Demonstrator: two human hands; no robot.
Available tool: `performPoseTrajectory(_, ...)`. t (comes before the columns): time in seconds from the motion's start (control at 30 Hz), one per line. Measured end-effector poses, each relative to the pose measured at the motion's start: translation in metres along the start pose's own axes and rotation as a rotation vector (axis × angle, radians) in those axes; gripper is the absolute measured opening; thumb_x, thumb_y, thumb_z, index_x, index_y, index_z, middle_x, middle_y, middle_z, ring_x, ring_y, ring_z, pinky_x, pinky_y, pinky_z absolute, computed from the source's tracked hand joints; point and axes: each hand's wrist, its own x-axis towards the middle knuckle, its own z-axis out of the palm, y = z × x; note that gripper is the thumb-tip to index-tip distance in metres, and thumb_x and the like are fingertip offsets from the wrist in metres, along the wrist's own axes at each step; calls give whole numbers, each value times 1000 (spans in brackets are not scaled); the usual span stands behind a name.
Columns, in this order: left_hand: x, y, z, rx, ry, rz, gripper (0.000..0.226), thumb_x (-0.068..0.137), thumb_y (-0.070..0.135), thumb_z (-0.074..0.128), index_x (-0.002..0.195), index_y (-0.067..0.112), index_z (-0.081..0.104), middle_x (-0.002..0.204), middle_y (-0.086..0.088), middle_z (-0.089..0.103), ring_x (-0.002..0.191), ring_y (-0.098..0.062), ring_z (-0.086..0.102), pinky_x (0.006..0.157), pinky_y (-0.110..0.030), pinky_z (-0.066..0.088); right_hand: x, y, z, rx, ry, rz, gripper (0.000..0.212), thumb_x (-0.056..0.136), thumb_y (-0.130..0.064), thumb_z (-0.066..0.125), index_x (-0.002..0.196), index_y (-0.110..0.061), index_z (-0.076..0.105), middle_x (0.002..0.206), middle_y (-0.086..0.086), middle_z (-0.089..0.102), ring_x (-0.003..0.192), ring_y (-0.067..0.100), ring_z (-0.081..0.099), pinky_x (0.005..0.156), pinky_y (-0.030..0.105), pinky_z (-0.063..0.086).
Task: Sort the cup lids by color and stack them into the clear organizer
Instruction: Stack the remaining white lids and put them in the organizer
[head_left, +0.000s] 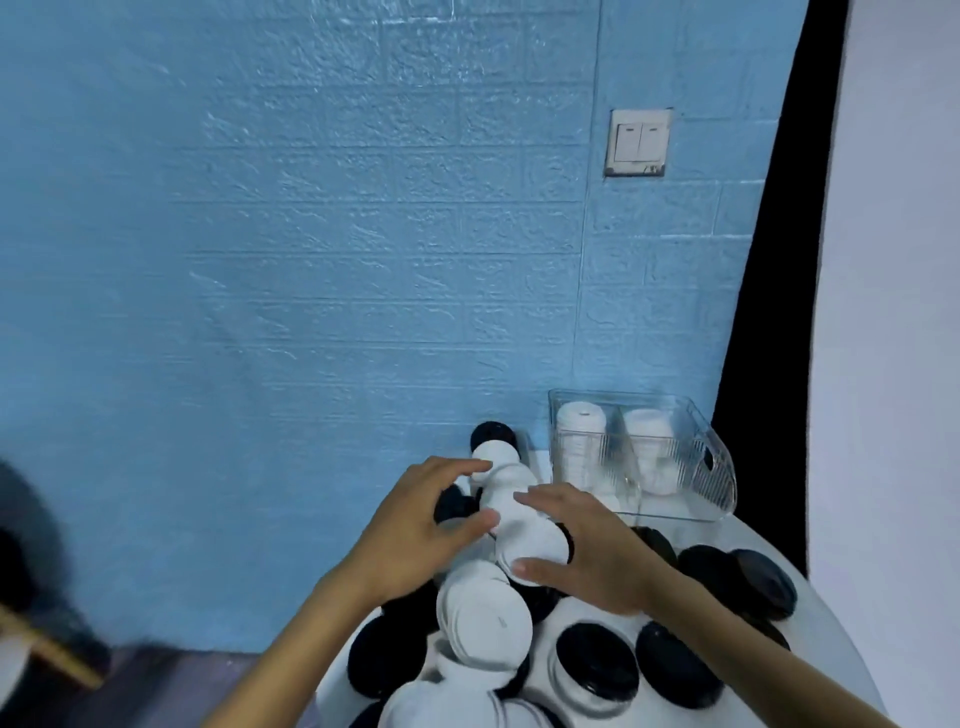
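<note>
Clear plastic two-compartment organizer (675, 499) at the counter's (810, 670) far right edge, a stack of white round lids (579, 441) in each compartment; loose black and white lids (485, 618) heaped before it, toward the left.

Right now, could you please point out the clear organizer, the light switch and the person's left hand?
clear organizer (719, 470): head view, its ribbed right wall.
light switch (639, 141): head view, middle of the plate.
left hand (415, 530): head view, back of the hand.
</note>
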Motion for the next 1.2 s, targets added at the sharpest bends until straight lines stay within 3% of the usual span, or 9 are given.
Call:
performPoseTrajectory(0.2, -63, 3, 10, -50, 44, -43, 46, 87, 57, 67, 131, 52, 54, 129, 31, 53, 127, 3, 45, 102, -12, 33, -3, 3, 13, -128, -181, 32, 81, 79, -41, 52, 154, -48, 23, 166, -13, 15, 155, 16, 7, 125, 43, 12)
performPoseTrajectory(0.3, -84, 1, 14, -75, 66, -98, 44, 87, 55, 68, 129, 53, 55, 128, 33, 53, 128, 4, 44, 101, -10, 32, 0, -2, 12, -208, -307, 61, 88, 81, -28, 62, 155, -48, 19, 168, -12, 11, 156, 18, 0, 125, 49, 7)
performPoseTrajectory(0.47, -100, 7, 16, -119, 76, -151, 43, 89, 42, 72, 129, 49, 57, 126, 30, 54, 125, 7, 43, 99, -2, 29, 9, -6, 15, -361, -342, 71, 84, 85, -37, 70, 155, -46, 25, 161, -8, 33, 148, 21, 23, 115, 44, 17)
performPoseTrajectory(0.63, -106, 7, 22, -137, 69, -157, 40, 90, 44, 71, 128, 48, 57, 127, 28, 55, 126, 4, 45, 106, -18, 37, 7, 1, 19, -294, -205, 73, 51, 99, -38, 57, 148, -42, 43, 145, -10, 55, 137, 18, 42, 109, 38, 24)
performPoseTrajectory(0.77, -104, 8, 27, -153, 86, -166, 42, 90, 45, 71, 129, 51, 55, 127, 31, 53, 127, 3, 46, 109, -29, 40, -9, 1, 18, -76, 21, 79, 36, 102, -25, 54, 138, -29, 58, 131, -10, 67, 120, 15, 60, 101, 31, 44)
performPoseTrajectory(0.87, -97, 18, 26, -189, 123, -136, 61, 87, 45, 73, 138, 56, 42, 134, 35, 46, 132, 4, 43, 110, -27, 39, -24, -17, 12, 232, 235, 110, 32, 102, -25, 57, 134, -27, 59, 119, -12, 71, 109, 8, 66, 95, 30, 51)
performPoseTrajectory(1.0, -81, 39, 33, -220, 147, -36, 96, 79, 39, 84, 151, 52, 22, 158, 26, 24, 147, 3, 25, 116, -21, 29, -42, -63, 7, 787, 203, 105, 33, 99, -19, 60, 131, -19, 57, 107, 1, 76, 99, 14, 72, 84, 30, 59)
performPoseTrajectory(1.1, -75, 43, 42, -174, 195, 7, 97, 74, 37, 88, 153, 39, 31, 155, 17, 35, 145, -4, 34, 117, -28, 35, -47, -87, 9, 1073, 155, 185, 25, 102, -10, 56, 127, -12, 59, 96, 10, 73, 83, 17, 71, 68, 28, 58)
performPoseTrajectory(1.2, -80, 42, 43, -191, 213, -36, 98, 67, 43, 91, 149, 39, 38, 144, 18, 48, 135, -2, 45, 110, -25, 41, -48, -91, 17, 1235, 169, 323, 24, 103, -7, 52, 125, -9, 62, 99, 12, 73, 85, 21, 72, 62, 26, 56)
